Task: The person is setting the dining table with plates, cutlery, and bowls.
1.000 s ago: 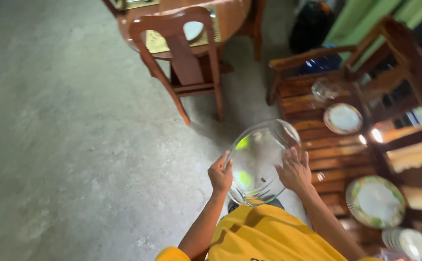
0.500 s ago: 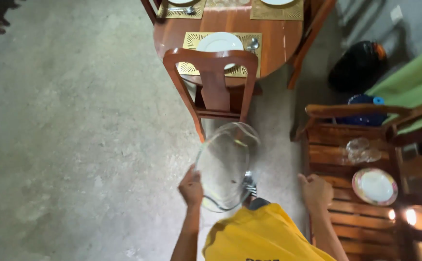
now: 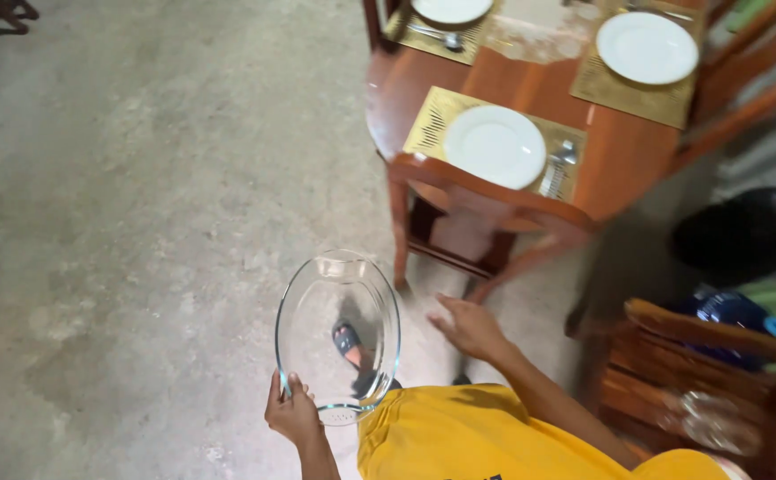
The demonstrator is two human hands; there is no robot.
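Observation:
My left hand (image 3: 293, 414) grips the near rim of a clear oval glass dish (image 3: 339, 331), held over the concrete floor in front of my yellow shirt. My foot in a sandal shows through the glass. To the right of the dish my right hand (image 3: 469, 327) hangs free with fingers spread, holding nothing, close to a wooden chair (image 3: 495, 222). Beyond the chair a round wooden table (image 3: 624, 156) is set with white plates (image 3: 495, 147) on gold placemats, and cutlery (image 3: 559, 169) lies beside the nearest plate.
A wooden slatted bench (image 3: 699, 373) with clear glassware (image 3: 717, 418) stands at the lower right. A dark bag (image 3: 744, 236) and a blue container (image 3: 730, 311) sit behind it. Bare concrete floor (image 3: 139, 222) fills the left.
My right hand has let go of the glass dish, which my left hand alone now holds. The view has swung from the bench toward the set table.

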